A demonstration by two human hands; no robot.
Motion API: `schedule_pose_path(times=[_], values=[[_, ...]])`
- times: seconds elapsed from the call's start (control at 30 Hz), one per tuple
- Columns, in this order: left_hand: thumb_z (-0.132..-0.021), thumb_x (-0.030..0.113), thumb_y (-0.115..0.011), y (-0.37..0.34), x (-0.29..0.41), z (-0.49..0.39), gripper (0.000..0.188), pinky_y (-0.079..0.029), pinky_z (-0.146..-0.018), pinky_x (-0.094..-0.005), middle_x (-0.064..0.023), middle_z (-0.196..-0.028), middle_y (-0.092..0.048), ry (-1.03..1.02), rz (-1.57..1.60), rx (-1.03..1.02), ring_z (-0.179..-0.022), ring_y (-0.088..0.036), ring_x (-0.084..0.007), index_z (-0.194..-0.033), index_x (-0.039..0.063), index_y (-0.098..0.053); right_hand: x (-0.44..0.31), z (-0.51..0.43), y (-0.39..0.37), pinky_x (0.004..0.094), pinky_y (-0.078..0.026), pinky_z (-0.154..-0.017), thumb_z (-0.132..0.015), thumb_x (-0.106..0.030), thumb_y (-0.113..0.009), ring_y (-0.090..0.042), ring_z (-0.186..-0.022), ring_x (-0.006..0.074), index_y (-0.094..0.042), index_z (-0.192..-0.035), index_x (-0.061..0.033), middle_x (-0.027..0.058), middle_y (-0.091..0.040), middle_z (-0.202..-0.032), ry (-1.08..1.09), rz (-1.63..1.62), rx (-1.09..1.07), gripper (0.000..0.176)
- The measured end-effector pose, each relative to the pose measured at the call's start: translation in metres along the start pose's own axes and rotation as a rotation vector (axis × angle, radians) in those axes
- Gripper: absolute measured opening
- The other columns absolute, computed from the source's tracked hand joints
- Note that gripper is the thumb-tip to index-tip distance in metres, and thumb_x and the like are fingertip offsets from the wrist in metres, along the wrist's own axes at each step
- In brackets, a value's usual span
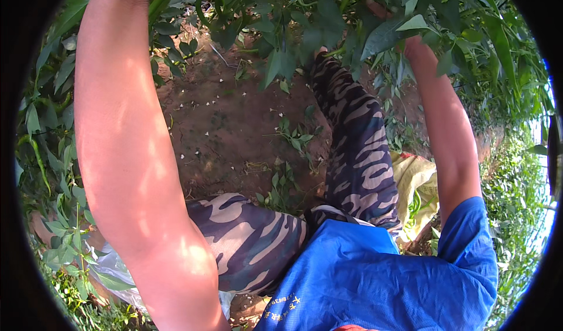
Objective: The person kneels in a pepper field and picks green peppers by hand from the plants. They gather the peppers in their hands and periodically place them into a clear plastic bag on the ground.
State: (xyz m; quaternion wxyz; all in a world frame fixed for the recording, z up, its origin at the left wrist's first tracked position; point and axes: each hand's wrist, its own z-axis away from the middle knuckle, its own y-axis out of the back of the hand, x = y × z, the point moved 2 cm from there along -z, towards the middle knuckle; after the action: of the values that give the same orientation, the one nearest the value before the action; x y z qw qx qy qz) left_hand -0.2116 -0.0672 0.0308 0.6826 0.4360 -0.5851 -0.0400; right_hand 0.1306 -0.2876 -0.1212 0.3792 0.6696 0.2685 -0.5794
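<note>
Beyond the top left edge, my left hand is out of view; its forearm reaches up beside pepper plants (264, 18). Leaves cover most of my right hand (379, 11) at the top right, among the pepper foliage, and what it touches is hidden. Long green peppers (200, 5) hang near the top, right of my left wrist. Another curved green pepper (39, 164) hangs at the far left. A yellowish woven sack (415, 172) with green peppers (414, 208) in it lies beside my leg, under my right arm.
My legs in camouflage trousers (360, 142) spread over bare soil (233, 124) with fallen white petals and leafy sprigs (295, 138). Clear plastic sheeting (115, 271) lies at lower left. Dense plants (510, 67) line the right side.
</note>
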Motion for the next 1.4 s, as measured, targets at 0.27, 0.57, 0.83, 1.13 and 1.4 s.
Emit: schedule_pose_path(times=[0.27, 0.57, 0.83, 1.13, 1.4], values=[[-0.084, 0.030, -0.071, -0.013, 0.010, 0.003, 0.042, -0.054, -0.073, -0.0356, -0.0104, -0.092, -0.072, -0.098, -0.195, 0.028, -0.081, -0.067, -0.0190, -0.116, 0.002, -0.071, 0.017, -0.007, 0.023, 0.0358, -0.060, -0.087, -0.095, -0.023, -0.077, -0.069, -0.102, 0.0197, -0.063, -0.132, -0.0044, 0.0078, -0.072, -0.115, -0.050, -0.092, 0.074, 0.044], [-0.087, 0.030, -0.068, -0.012, 0.031, 0.008, 0.047, -0.055, -0.086, -0.0373, -0.0152, -0.101, -0.074, -0.126, -0.257, 0.050, -0.093, -0.069, -0.0230, -0.124, 0.001, -0.069, -0.064, 0.110, -0.102, 0.0403, -0.055, -0.090, -0.092, -0.018, -0.074, -0.071, -0.102, 0.0300, -0.064, -0.126, -0.0018, 0.0127, -0.072, -0.117, 0.859, 1.325, -0.056, 0.039], [-0.088, 0.028, -0.073, -0.010, 0.020, 0.005, 0.034, -0.052, -0.067, -0.0318, -0.0055, -0.086, -0.071, -0.124, -0.135, -0.227, -0.071, -0.063, -0.0143, -0.112, 0.003, -0.071, -0.120, 0.044, -0.064, 0.0490, -0.055, -0.079, -0.087, -0.025, -0.072, -0.069, -0.091, 0.0374, -0.069, -0.112, -0.0048, 0.0176, -0.070, -0.101, 0.862, 1.470, 0.236, 0.032], [-0.090, 0.023, -0.076, 0.008, -0.008, -0.002, 0.027, -0.043, -0.059, -0.0232, 0.0046, -0.075, -0.058, -0.114, -0.010, -0.203, -0.063, -0.051, -0.0057, -0.107, 0.004, -0.068, -0.141, 0.020, -0.029, 0.0427, -0.056, -0.088, -0.097, -0.033, -0.065, -0.071, -0.105, 0.0312, -0.066, -0.125, -0.0029, 0.0186, -0.072, -0.115, 0.419, 1.521, 0.236, 0.041], [-0.092, 0.025, -0.074, 0.014, -0.017, 0.005, 0.024, -0.043, -0.058, -0.0249, 0.0038, -0.076, -0.059, -0.078, 0.078, -0.041, -0.062, -0.051, -0.0058, -0.103, 0.005, -0.065, -0.131, -0.024, 0.032, 0.0400, -0.055, -0.087, -0.096, -0.046, -0.066, -0.073, -0.097, 0.0251, -0.065, -0.126, -0.0015, 0.0172, -0.075, -0.106, 0.215, 0.919, 0.468, 0.054]])
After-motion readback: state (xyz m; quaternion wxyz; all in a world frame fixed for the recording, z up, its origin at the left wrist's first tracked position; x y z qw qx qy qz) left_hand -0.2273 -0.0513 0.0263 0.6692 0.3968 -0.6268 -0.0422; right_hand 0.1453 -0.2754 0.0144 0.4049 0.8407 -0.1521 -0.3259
